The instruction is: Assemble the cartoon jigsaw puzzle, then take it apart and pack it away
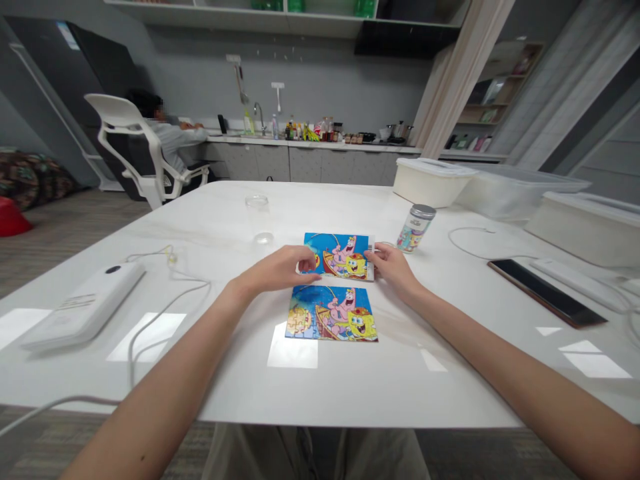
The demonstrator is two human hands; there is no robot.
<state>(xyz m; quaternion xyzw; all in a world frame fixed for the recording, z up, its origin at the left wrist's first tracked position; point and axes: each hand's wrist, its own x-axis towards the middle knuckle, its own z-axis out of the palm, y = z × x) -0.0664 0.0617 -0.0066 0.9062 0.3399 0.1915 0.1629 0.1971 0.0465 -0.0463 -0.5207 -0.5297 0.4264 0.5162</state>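
My right hand [394,268] pinches the right edge of a picture card [345,247], which shows cartoon figures in a boat on blue and has a white barcode strip. At the card's lower left is my left hand [287,268], its fingers curled and the thumb apart from them; whether it touches the card is hard to tell. Just below the card lies a jigsaw puzzle [333,313] with the same picture, its pieces joined in a rectangle. A cylindrical tin [416,228] with a silver lid and cartoon print stands beyond my right hand.
A clear glass jar [259,220] stands at the back left. To the left lie a white device [90,303] and a cable [145,327]. On the right are a phone [545,292] and lidded boxes [433,181]. A person sits in a white chair [133,137] beyond the table.
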